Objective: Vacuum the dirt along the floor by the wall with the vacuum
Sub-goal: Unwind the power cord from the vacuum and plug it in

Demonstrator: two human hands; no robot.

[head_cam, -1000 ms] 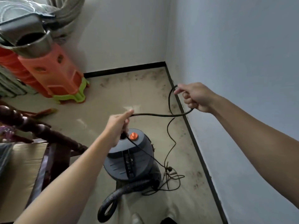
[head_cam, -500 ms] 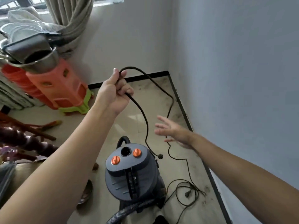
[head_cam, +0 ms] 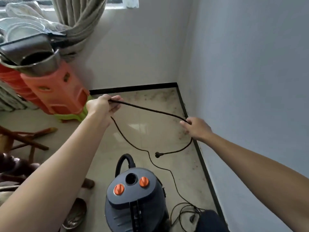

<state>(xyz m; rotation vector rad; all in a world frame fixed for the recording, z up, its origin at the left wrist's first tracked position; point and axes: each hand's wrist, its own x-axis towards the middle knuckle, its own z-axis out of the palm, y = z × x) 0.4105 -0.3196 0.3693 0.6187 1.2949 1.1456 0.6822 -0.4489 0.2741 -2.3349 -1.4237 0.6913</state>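
the left hand [head_cam: 103, 106] grips the cord [head_cam: 150, 110] and the right hand [head_cam: 196, 129] touches it further along, probably to untangle it and free the plug [head_cam: 156, 155]; whether the right one pinches it i cannot tell. the vacuum [head_cam: 133, 198] stands near the wall [head_cam: 250, 81], its base cut off below

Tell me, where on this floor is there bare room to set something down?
Freest is the dusty corner floor bounded by the orange stools, the black baseboard and the right wall, beyond the cord strung between left hand and right hand. Crowded: between the vacuum and that wall, with cord loops and the plug.
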